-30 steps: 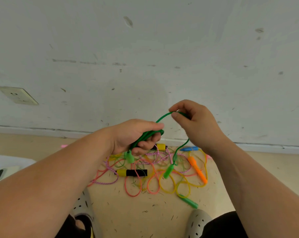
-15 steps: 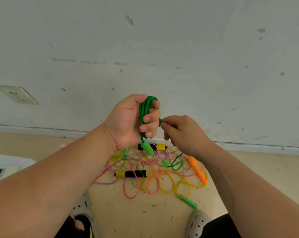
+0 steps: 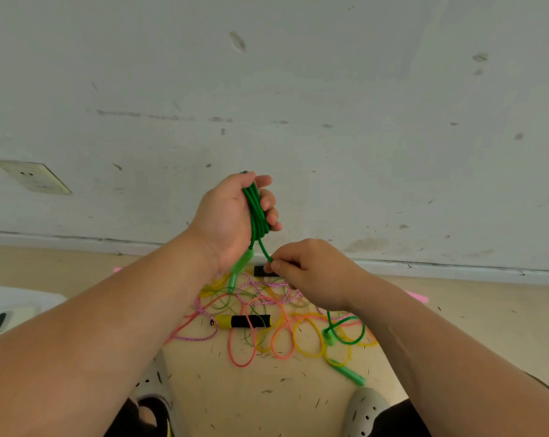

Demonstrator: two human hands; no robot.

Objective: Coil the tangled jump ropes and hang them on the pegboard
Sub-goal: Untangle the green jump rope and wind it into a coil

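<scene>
Nearest, two grey shoes point(image 3: 366, 411) stood on the floor point(image 3: 235, 405), and just beyond them lay the pile of ropes point(image 3: 267, 339): pink, orange, yellow and braided loops crossing each other, with a black-and-yellow handle point(image 3: 245, 321) among them. None of these looked coiled yet. Above the pile the right hand point(image 3: 311, 272) pinched the green rope point(image 3: 256, 212) between thumb and forefinger, its other fingers curled in. From there a loose tail went down to a green handle point(image 3: 329, 337) on the floor. Higher, the left hand point(image 3: 232, 219) had its fingers closed around several turns of this rope, and the other handle point(image 3: 242, 263) hung under the palm. So I judged the first coil nearly complete, with only the tail to wind. Behind was the wall point(image 3: 298, 89); no pegboard was visible, so all the hanging remained to do.
</scene>
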